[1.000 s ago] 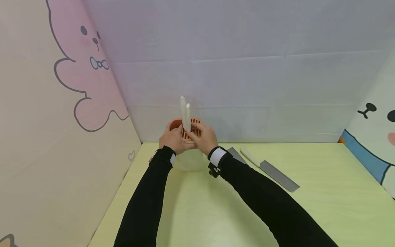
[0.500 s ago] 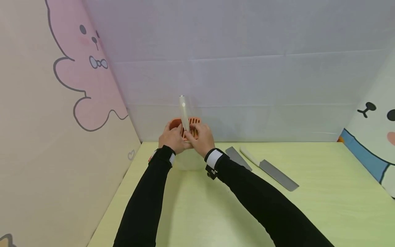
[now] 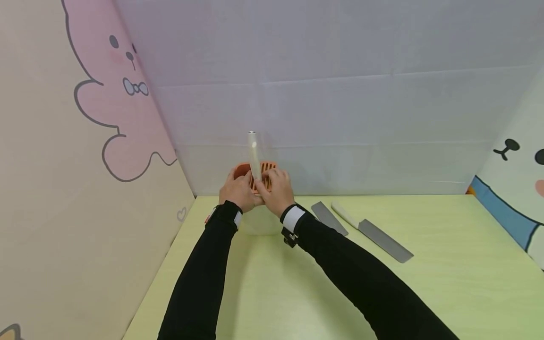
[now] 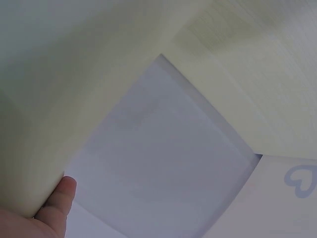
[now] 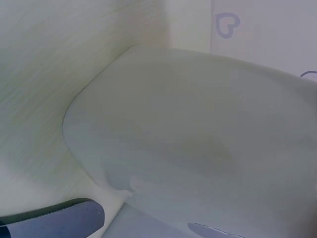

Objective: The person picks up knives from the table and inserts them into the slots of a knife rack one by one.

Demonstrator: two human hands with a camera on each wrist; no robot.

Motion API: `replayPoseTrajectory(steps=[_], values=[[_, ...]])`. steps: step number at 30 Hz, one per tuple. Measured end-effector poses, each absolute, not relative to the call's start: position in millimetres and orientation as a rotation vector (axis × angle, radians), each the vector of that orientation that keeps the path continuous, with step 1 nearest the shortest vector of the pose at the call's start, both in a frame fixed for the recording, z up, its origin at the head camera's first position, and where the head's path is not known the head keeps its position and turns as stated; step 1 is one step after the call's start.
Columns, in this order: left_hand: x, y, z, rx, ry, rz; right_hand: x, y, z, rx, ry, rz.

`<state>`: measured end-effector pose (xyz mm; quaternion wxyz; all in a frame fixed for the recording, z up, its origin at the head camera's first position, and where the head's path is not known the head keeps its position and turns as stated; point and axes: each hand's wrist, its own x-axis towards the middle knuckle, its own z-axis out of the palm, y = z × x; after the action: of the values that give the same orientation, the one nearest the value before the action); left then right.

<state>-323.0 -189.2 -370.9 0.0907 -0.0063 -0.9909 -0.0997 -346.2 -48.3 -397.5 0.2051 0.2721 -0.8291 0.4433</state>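
Observation:
A pale knife block (image 3: 261, 222) with an orange slotted top (image 3: 267, 168) stands against the back wall. My left hand (image 3: 239, 192) grips its left side and rim, the thumb over the top; a fingertip shows against the pale wall in the left wrist view. From the top rises a white knife handle (image 3: 253, 151), nearly upright, with a second handle overlapping it in this view. My right hand (image 3: 278, 191) pinches a knife by the foot of its white handle, right at the slots. The blades inside are hidden. The block's pale side (image 5: 188, 129) fills the right wrist view.
To the right on the yellow-green table (image 3: 446, 283) lies a cleaver (image 3: 384, 241) with a white handle. Beside it is another grey blade (image 3: 328, 218), partly behind my right sleeve. Printed walls enclose the back and both sides.
The second, shorter handle was apart on the right a second ago and now lines up with the taller one. My right hand has shifted slightly left; the left hand stays put.

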Motion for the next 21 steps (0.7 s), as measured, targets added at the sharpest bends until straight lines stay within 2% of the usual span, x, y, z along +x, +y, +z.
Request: replayPoseTrajectory(steps=[7, 11, 17, 21], values=[[-324, -187, -375, -0.05, -2.922, -0.303, -344, -43, -399, 0.771, -2.307, 1.254], [-324, -186, -378, -0.059, -2.901, -0.333, -337, -24, -397, 0.787, -2.37, 1.335], [-320, -186, -379, -0.045, -2.911, -0.435, -327, 68, -395, 0.74, -2.464, 1.489], [-318, -195, -378, -0.065, -2.884, -0.415, -321, 144, -408, 0.661, -2.58, 1.345]])
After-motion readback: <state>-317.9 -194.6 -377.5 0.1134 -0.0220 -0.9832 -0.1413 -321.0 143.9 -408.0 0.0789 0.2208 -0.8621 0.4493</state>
